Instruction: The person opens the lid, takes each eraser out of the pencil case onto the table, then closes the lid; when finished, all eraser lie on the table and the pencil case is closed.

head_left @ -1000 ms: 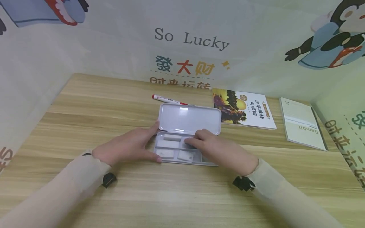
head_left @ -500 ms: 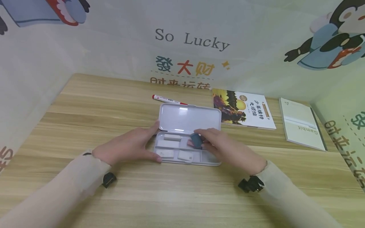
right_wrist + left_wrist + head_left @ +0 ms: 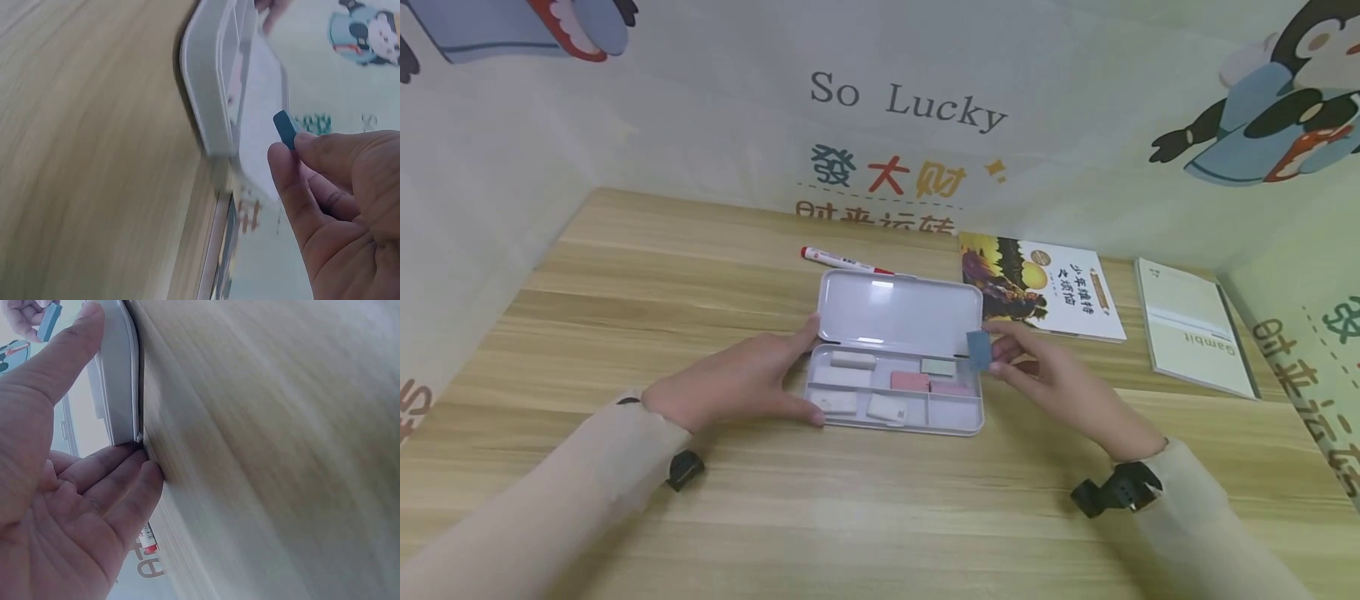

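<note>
A white pencil case (image 3: 953,416) lies with its lid (image 3: 898,310) raised. Several white erasers (image 3: 889,408) sit in its left and middle compartments. A pink eraser (image 3: 910,382), a purple one (image 3: 951,388) and a pale green one (image 3: 938,367) lie at the upper right. My left hand (image 3: 741,379) rests against the case's left end, thumb at the near corner, relaxed fingers (image 3: 128,481) beside the hinge side. Between thumb and fingertips my right hand (image 3: 1048,379) pinches a small blue eraser (image 3: 285,129), held in the air at the case's right end.
Behind the lid lies a red-capped white marker (image 3: 846,260). An illustrated book (image 3: 1060,287) lies to the right of the lid, with a pale notebook (image 3: 1195,325) farther right. Printed cloth (image 3: 700,108) stands behind the wooden table (image 3: 850,517).
My right hand has lifted the blue eraser from the case and carried it rightward, uncovering the pink, purple and green erasers. The left hand has stayed put.
</note>
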A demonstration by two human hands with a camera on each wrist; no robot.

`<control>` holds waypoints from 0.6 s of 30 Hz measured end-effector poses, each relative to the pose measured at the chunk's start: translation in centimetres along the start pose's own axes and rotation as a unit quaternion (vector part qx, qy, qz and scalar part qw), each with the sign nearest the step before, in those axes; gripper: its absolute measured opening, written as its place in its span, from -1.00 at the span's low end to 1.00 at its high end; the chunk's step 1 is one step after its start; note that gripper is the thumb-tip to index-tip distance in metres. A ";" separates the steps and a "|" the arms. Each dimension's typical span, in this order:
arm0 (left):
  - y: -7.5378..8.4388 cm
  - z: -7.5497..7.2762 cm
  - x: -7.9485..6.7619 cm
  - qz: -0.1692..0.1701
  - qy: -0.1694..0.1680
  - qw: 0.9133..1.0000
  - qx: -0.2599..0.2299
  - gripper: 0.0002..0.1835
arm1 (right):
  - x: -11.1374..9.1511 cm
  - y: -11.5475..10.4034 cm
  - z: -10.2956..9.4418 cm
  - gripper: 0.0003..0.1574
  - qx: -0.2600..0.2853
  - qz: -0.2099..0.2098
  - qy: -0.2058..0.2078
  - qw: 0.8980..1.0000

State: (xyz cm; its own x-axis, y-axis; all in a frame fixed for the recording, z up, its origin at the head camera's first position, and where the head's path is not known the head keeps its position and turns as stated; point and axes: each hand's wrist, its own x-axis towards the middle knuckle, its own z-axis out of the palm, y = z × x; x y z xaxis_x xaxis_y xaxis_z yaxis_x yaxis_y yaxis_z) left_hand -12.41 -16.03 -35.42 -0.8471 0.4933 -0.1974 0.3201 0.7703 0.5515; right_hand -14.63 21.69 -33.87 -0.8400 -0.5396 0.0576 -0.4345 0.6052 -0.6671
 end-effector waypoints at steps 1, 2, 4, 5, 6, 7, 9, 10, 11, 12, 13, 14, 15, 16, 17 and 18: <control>0.0 0.0 0.0 0.000 0.000 1.000 -0.001 0.34 | -0.2 0.3 -0.3 -0.41 0.002 0.003 0.007 1.000; 0.0 0.0 0.0 -0.001 0.000 1.000 -0.001 0.34 | -0.4 0.6 -0.6 -0.42 0.001 0.006 0.014 1.000; 0.0 0.0 0.0 -0.001 0.000 1.000 -0.001 0.34 | -0.8 1.1 -1.1 -0.44 -0.009 0.013 0.026 1.000; 0.1 -0.1 0.0 -0.002 -0.001 1.000 -0.002 0.34 | -1.0 1.4 -1.3 -0.44 -0.012 0.015 0.030 0.999; 0.1 -0.1 -0.1 -0.004 -0.002 1.000 -0.003 0.34 | -1.1 1.7 -1.5 -0.45 -0.017 0.016 0.034 0.999; 0.1 -0.1 -0.1 -0.006 -0.003 1.000 -0.004 0.34 | -1.3 2.0 -1.7 -0.46 -0.022 0.019 0.035 0.999; 0.1 -0.1 -0.1 -0.007 -0.004 1.000 -0.005 0.33 | -1.5 2.5 -1.9 -0.46 -0.031 0.025 0.038 0.998; 0.2 -0.1 -0.1 -0.007 -0.005 1.000 -0.005 0.33 | -1.6 2.8 -2.0 -0.46 -0.032 0.028 0.038 0.998; 0.2 -0.2 -0.1 -0.006 -0.005 1.000 -0.005 0.33 | -1.6 3.1 -2.1 -0.46 -0.033 0.030 0.037 0.998; 0.2 -0.2 -0.1 -0.003 -0.005 1.000 -0.004 0.33 | -1.7 3.3 -2.1 -0.46 -0.036 0.032 0.037 0.998; 0.2 -0.2 -0.1 0.000 -0.004 1.000 -0.002 0.33 | -1.7 3.6 -2.1 -0.46 -0.039 0.034 0.037 0.998; 0.2 -0.2 -0.1 0.003 -0.002 1.000 0.000 0.33 | -1.7 3.8 -2.1 -0.45 -0.040 0.035 0.037 0.998; 0.2 -0.2 -0.1 0.004 -0.001 1.000 0.000 0.33 | -1.7 4.0 -2.1 -0.44 -0.042 0.037 0.035 0.998; 0.2 -0.2 -0.1 0.006 0.000 1.000 0.002 0.33 | -1.7 4.3 -2.1 -0.44 -0.044 0.039 0.033 0.998; 0.1 -0.1 -0.1 0.008 0.000 1.000 0.003 0.33 | -1.7 4.5 -2.1 -0.44 -0.047 0.042 0.030 0.998; 0.1 -0.1 0.0 0.009 0.001 1.000 0.004 0.33 | -1.6 4.7 -2.1 -0.44 -0.050 0.045 0.029 0.997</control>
State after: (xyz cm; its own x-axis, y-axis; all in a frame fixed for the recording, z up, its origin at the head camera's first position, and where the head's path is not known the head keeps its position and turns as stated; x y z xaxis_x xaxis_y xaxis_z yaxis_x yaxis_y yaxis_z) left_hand -12.39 -15.99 -35.24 -0.8424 0.5056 -0.1862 0.3378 0.7648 0.5486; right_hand -15.97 26.62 -35.54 -0.8929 -0.4479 0.0454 -0.3847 0.7068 -0.5937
